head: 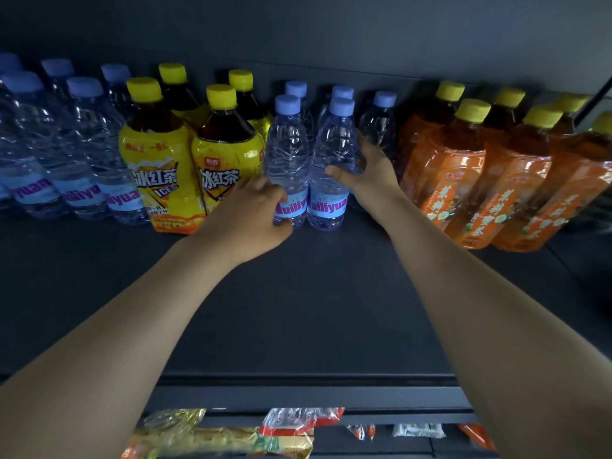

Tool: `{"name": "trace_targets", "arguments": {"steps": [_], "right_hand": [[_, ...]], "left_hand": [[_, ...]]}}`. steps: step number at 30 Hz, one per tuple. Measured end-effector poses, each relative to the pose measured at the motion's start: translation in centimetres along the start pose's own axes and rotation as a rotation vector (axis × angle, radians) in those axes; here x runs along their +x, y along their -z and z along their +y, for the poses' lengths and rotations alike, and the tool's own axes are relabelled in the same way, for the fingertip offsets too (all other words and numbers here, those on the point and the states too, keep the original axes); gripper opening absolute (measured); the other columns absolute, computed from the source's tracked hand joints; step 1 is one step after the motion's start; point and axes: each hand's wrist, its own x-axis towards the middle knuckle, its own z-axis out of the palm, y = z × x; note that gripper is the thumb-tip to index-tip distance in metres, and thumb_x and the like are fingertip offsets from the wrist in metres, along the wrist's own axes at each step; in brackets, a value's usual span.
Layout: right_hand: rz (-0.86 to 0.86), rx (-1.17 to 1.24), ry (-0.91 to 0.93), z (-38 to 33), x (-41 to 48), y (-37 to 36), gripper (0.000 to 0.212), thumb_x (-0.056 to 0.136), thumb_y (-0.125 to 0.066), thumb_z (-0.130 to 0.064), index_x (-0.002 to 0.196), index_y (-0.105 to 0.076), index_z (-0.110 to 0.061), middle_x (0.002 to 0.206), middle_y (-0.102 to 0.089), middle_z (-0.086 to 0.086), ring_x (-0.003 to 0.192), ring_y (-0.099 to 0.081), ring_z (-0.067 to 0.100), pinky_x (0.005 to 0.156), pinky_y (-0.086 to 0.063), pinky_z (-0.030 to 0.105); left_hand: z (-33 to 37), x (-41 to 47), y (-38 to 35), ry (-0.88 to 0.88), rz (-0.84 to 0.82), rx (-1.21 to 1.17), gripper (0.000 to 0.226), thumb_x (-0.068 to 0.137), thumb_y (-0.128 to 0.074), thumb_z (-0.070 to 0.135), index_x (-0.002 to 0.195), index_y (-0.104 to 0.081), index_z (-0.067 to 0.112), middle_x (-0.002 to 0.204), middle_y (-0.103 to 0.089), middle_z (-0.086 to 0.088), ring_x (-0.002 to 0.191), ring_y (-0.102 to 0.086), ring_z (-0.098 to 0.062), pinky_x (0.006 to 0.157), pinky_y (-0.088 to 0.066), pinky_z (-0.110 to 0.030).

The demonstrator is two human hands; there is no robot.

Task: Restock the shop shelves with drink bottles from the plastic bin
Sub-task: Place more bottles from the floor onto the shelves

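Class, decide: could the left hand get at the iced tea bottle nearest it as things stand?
Probably yes: the iced tea bottle stands front-row beside the left hand, nothing before it, though the hand would first release its water bottle.

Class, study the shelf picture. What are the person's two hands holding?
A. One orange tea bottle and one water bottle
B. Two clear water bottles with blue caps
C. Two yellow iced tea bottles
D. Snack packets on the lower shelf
B: the left hand grips the left water bottle and the right hand grips the right water bottle. Both bottles are clear with blue caps.
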Motion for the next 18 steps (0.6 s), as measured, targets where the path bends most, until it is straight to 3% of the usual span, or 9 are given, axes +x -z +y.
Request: {"name": "trace_targets", "arguments": {"steps": [4, 8, 12, 18], "right_hand": [[0.021, -0.008, -0.009, -0.6, -1.3, -0.4, 0.066, 0.081, -0.071, -0.025, 0.139, -0.04, -0.021, 0.129, -0.057, -0.003, 0.113, -0.055, 0.012, 0.097, -0.047, 0.031], [-0.002, -0.091, -0.081, -1.2, -3.3, 0.0, 0.059, 0.083, -0.069, -0.031, 0.135, -0.043, -0.017, 0.128, -0.056, -0.001, 0.112, -0.055, 0.014, 0.09, -0.045, 0.029], [-0.062, -0.209, -0.102, -2.7, -6.7, 1.1, 0.059, 0.085, -0.066, -0.029, 0.137, -0.043, -0.016, 0.134, -0.05, 0.003, 0.123, -0.049, 0.021, 0.097, -0.042, 0.032], [-0.137, -0.339, -0.065, -7.9, -12.9, 3.0, 0.045, 0.089, -0.06, -0.023, 0.131, -0.049, -0.012, 0.13, -0.056, 0.007, 0.114, -0.053, 0.022, 0.084, -0.038, 0.023]], "left_hand": [[0.1, -0.8, 0.4, 0.009, -0.028, -0.003, 0.043, 0.087, -0.055, 0.032, 0.124, -0.05, 0.01, 0.128, -0.045, -0.007, 0.124, -0.037, -0.023, 0.097, -0.034, -0.03], [0.3, -2.6, 1.6, 0.028, -0.031, -0.03, 0.039, 0.088, -0.056, 0.03, 0.121, -0.052, 0.011, 0.123, -0.045, -0.007, 0.121, -0.038, -0.023, 0.095, -0.034, -0.028], [0.6, -5.4, 3.3, 0.069, -0.073, -0.035, 0.039, 0.09, -0.053, 0.032, 0.122, -0.051, 0.011, 0.126, -0.043, -0.006, 0.123, -0.037, -0.023, 0.096, -0.034, -0.03], [0.9, -10.4, 7.5, 0.142, -0.12, -0.02, 0.044, 0.091, -0.051, 0.035, 0.13, -0.047, 0.014, 0.131, -0.042, -0.005, 0.125, -0.037, -0.023, 0.099, -0.038, -0.035]]}}
